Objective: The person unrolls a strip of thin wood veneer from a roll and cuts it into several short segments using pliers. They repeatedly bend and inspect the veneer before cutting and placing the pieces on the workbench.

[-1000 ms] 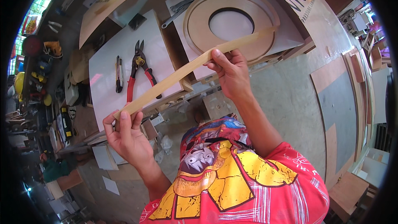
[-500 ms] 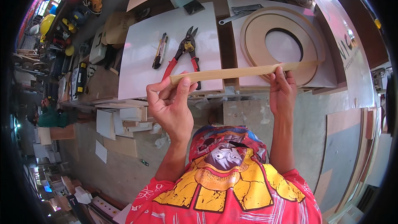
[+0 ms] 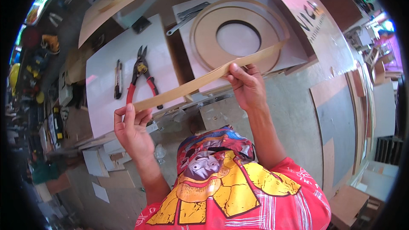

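Observation:
A long pale wood-coloured strip of edge banding point(image 3: 183, 90) stretches between my hands, bowed slightly and sloping down to the left. Its left end is pinched between the thumb and fingers of my left hand point(image 3: 135, 135). Farther along, my right hand point(image 3: 249, 91) grips it with the thumb on top. Past that hand the strip runs on to the big edge banding roll point(image 3: 204, 38), which lies flat on a white panel. Red-handled tin snips point(image 3: 139, 67) lie with blades pointing away, beside a utility knife point(image 3: 118, 81).
White boards point(image 3: 100, 102) form the work surface, with a dark gap between them. A metal wrench point(image 3: 187, 17) lies left of the roll. A glossy printed sheet point(image 3: 328, 38) borders the right side. Panels point(image 3: 336, 115) lie on the floor at right; offcuts point(image 3: 96, 164) sit below left.
My view has turned, so the bench appears shifted left and tilted. The strip now slopes, its left end lower than its right, with both hands still holding it.

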A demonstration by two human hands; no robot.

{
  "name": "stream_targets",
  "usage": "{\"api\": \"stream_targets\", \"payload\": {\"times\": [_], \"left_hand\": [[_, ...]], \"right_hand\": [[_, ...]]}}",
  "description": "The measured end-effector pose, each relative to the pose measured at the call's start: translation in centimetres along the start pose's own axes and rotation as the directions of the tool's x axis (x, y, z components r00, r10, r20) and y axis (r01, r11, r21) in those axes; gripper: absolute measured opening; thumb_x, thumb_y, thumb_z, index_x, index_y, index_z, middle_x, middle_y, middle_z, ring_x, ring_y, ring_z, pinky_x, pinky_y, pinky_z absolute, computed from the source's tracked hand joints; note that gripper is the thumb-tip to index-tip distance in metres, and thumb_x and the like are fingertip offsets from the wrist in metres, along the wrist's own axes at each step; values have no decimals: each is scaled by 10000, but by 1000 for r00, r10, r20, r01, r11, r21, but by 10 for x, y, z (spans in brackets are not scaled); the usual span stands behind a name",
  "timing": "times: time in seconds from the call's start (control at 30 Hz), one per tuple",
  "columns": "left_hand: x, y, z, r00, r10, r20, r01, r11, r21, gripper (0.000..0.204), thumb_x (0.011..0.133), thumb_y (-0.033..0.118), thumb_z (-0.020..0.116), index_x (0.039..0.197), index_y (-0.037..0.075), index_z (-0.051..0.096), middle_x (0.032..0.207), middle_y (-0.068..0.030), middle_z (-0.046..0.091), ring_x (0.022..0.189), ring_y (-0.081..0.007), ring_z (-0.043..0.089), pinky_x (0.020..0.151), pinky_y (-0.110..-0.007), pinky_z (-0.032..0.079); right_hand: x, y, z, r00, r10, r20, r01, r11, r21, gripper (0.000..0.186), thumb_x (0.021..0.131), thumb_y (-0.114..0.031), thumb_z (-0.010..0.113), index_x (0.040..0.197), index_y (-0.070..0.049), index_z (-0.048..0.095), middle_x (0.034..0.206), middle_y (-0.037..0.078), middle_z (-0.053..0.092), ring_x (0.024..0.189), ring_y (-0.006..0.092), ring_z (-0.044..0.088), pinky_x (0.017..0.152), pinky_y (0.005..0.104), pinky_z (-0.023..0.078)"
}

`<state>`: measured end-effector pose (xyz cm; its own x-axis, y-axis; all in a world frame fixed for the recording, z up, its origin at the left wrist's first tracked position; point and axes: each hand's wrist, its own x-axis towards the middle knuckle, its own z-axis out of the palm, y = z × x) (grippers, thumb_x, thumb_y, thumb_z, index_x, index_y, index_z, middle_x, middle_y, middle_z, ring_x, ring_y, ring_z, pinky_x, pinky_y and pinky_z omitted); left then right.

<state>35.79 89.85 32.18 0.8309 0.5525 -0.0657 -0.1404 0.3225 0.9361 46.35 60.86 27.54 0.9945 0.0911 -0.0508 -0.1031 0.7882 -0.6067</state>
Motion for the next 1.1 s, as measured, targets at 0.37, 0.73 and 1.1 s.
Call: {"api": "stream_targets", "payload": {"times": [0.37,0.73,1.1], "left_hand": [[12,80,81,528,9,849,-809,310,500,465,956,280,811,1277,-19,657,1279,-169,752,1193,-305,716,1057,-417,525],[5,21,149,603,-371,706,-434,589,681,309,1123,230,590,970,-25,671,691,-89,703,565,-154,635,568,-338,490],[-14,42,158,609,-406,681,-183,764,619,276,1141,228,575,1015,12,694,669,15,606,514,-20,456,477,-219,348]], "right_hand": [[-2,-6,13,986,135,101,-126,988,-92,141,981,-16,759,1112,10,715,993,110,780,794,138,740,808,301,645],[-14,-27,15,990,22,142,29,937,-348,265,944,-88,833,1174,8,741,1068,103,800,965,168,762,850,294,621],[-9,-22,2,896,219,385,-329,912,246,304,1085,-64,626,1371,37,606,1209,156,735,1003,204,762,920,317,641]]}}
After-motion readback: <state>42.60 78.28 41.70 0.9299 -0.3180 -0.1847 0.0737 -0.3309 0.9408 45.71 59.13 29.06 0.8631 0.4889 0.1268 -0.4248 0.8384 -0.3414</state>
